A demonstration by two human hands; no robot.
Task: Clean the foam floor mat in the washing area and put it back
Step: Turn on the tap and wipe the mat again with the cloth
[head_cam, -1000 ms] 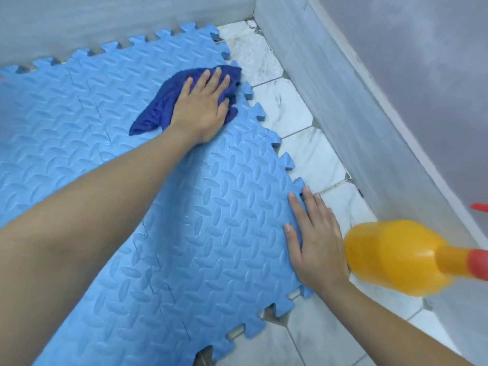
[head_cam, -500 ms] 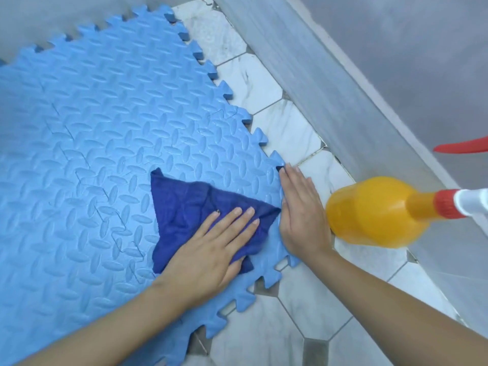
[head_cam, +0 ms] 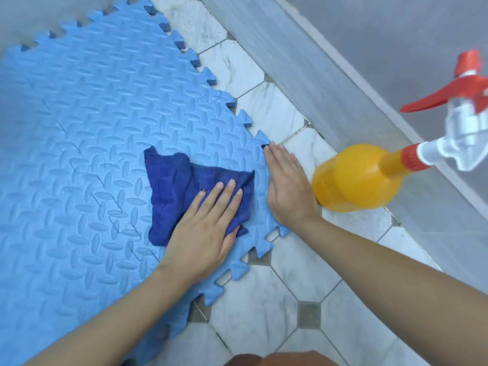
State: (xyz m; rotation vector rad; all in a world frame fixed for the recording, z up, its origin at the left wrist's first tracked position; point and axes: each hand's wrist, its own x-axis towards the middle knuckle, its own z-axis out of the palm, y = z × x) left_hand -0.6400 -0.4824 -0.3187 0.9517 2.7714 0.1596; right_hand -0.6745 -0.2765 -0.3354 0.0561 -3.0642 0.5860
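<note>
Our left hand lies flat, palm down, fingers straight and close together, pointing up and to the right. Its forearm runs back toward the lower left. Our right hand also rests palm down and flat, fingers together and pointing away from us, just beside the left. Its forearm stretches back to the lower right.
</note>
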